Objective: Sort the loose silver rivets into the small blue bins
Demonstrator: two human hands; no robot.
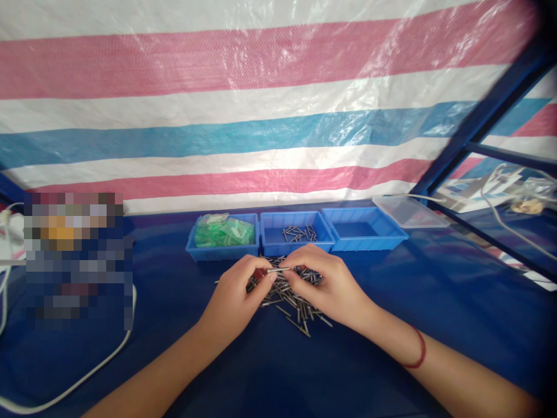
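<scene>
A small silvery blind rivet (277, 269) lies level between the fingertips of both my hands. My left hand (241, 287) pinches one end with thumb and finger. At the other end, the thumb and finger of my right hand (328, 281) close on it. Beneath them is a loose pile of blind rivets (298, 305), partly hidden by my hands. Just behind stands a blue bin (296, 216) with several rivets on its bottom.
Left of that bin, another blue bin (221, 253) holds green plastic packets (224, 231). A third blue bin (368, 239) stands to the right, by a clear plastic lid (409, 212). A white cable (87, 380) curves over the blue table at left. Striped sheeting (261, 133) hangs behind.
</scene>
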